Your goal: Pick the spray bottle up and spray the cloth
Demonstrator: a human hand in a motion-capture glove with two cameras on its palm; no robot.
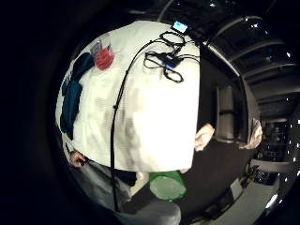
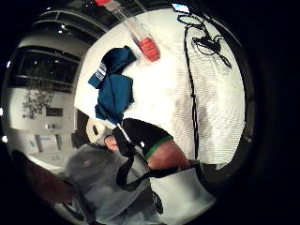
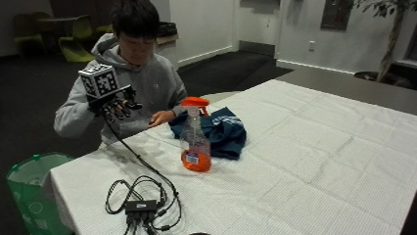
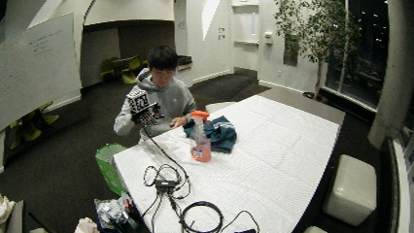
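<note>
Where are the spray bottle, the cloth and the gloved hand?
spray bottle (image 3: 194,147): outside view, clear body.
cloth (image 3: 224,132): outside view, middle of the blue folds.
right hand (image 3: 117,107): outside view, gloved fingers.

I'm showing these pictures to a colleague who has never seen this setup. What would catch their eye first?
Probably the spray bottle, orange-capped with orange liquid, standing upright on the white-covered table. Right behind it lies the crumpled dark blue cloth. Then the person's gloved right hand, raised above the table's near corner with fingers loosely curled and holding nothing, while the bare hand rests by the cloth.
</note>
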